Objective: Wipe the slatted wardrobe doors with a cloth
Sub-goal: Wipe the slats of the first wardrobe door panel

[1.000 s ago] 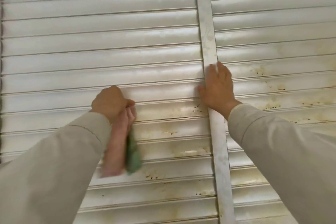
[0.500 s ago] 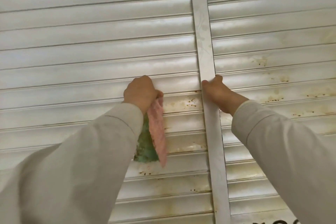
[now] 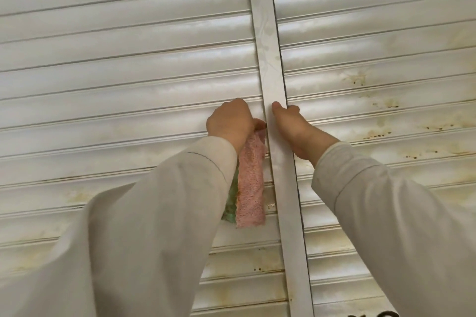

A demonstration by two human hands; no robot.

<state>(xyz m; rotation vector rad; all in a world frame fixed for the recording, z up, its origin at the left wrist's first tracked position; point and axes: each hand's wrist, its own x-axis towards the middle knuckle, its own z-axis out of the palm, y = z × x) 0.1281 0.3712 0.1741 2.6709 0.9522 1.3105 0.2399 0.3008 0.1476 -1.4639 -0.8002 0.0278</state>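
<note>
White slatted wardrobe doors fill the view: the left door [image 3: 123,64] and the right door [image 3: 373,41], split by a vertical frame strip [image 3: 270,59]. My left hand [image 3: 230,123] is fisted on a pink and green cloth [image 3: 250,188] and presses it to a slat right beside the strip; the cloth hangs down below the hand. My right hand [image 3: 296,131] grips the strip's right edge, thumb on its front and fingers curled behind it.
Yellow-brown stains and dark specks mark the right door's slats [image 3: 381,134] and the lower slats of the left door [image 3: 247,265]. Both of my light sleeves cover the bottom of the view.
My left hand has slid the cloth rightward along the slat, from the left door's middle to beside the frame strip. My right hand went from flat on the strip to gripping its edge.
</note>
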